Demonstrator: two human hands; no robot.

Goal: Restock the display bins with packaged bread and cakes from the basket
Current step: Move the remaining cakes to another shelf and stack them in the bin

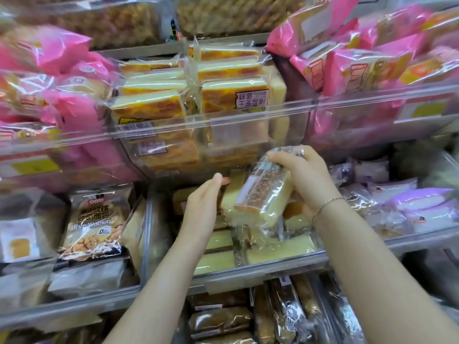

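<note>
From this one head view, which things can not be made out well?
- The basket: not in the head view at all.
- Left hand: fingertips hidden behind the clear-wrapped pale yellow cake slice held in the right hand's grip.
- Pink wrapped bread bags: print lost to blur.
- Dark wrapped loaves: cut off by the bottom edge.

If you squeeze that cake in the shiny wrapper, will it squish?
Probably. The wrapped cake slice looks like soft yellow sponge, so a hard squeeze would likely dent it. Its glossy film may be slippery; the right hand wraps fingers around its top. It seems light, held one-handed.
</note>
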